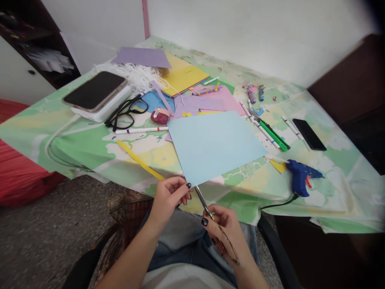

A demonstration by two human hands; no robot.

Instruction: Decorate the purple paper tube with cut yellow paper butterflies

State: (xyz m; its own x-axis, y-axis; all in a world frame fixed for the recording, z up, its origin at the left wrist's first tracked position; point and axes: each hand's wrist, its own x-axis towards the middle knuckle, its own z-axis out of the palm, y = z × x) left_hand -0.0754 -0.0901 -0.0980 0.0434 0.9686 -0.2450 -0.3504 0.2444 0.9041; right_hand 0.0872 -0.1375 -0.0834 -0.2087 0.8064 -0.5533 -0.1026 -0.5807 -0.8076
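A light blue sheet of paper [215, 146] lies over the table's front part, its near corner reaching the table edge. My left hand [173, 196] pinches that corner between thumb and fingers. In my right hand [224, 226] is a pair of scissors [202, 199], its blades pointing up and away from me. The blade tips meet the sheet's near edge, just right of my left thumb; whether the blades are parted is hard to make out. A yellow paper strip [140, 160] lies on the table and ends beside my left hand.
Left on the table are a phone [96, 90] on a white box, glasses [128, 112] and a marker [141, 130]. Behind the sheet lie coloured papers [186, 76] and white yarn [135, 76]. To the right are a green cutter [273, 135], a blue glue gun [302, 176] and another phone [309, 134].
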